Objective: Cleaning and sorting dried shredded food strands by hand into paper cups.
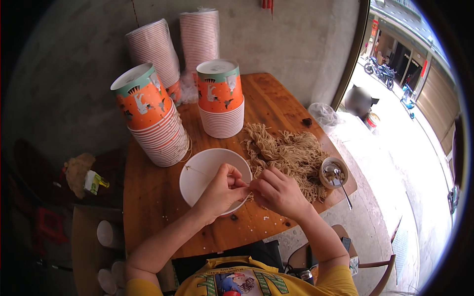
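A white paper bucket (196, 178) stands open side up near the middle of the wooden table. Across its mouth runs a thin beige cord (188, 167) with a knot at the left rim. My left hand (228, 186) is over the right part of the bucket, thumb and fingers pinched on the cord. My right hand (278, 191) is closed too, its fingertips meeting the left ones at the right rim. The cord between the fingertips is mostly hidden. Just beyond my right hand lies a loose heap of beige cords (284, 153).
Upside-down orange printed paper buckets form a left stack (155, 116) and a right stack (221, 98). Behind them stand wrapped white stacks (200, 39). A small bowl (328, 178) with a spoon sits at the table's right edge. White buckets (107, 234) lie in a cardboard box at lower left.
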The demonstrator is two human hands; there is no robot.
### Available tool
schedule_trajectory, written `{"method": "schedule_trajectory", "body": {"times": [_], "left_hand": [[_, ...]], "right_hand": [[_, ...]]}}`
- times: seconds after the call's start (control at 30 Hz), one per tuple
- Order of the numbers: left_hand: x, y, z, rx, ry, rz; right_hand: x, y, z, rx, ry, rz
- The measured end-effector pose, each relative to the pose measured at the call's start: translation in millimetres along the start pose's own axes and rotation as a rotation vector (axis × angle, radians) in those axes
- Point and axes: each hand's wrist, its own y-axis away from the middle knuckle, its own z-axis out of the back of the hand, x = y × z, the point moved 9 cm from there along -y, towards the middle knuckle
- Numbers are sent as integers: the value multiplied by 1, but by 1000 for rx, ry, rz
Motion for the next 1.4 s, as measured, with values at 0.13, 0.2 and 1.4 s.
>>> {"method": "schedule_trajectory", "body": {"times": [0.13, 0.2, 1.4], "left_hand": [[-2, -2, 0, -22, -106, -154], [-8, 2, -3, -18, -158, -219], [-30, 17, -8, -71, -455, -381]], "right_hand": [[-2, -12, -4, 33, -5, -65], [-28, -7, -20, 141, -343, -395], [-47, 44, -45, -58, -871, -733]]}}
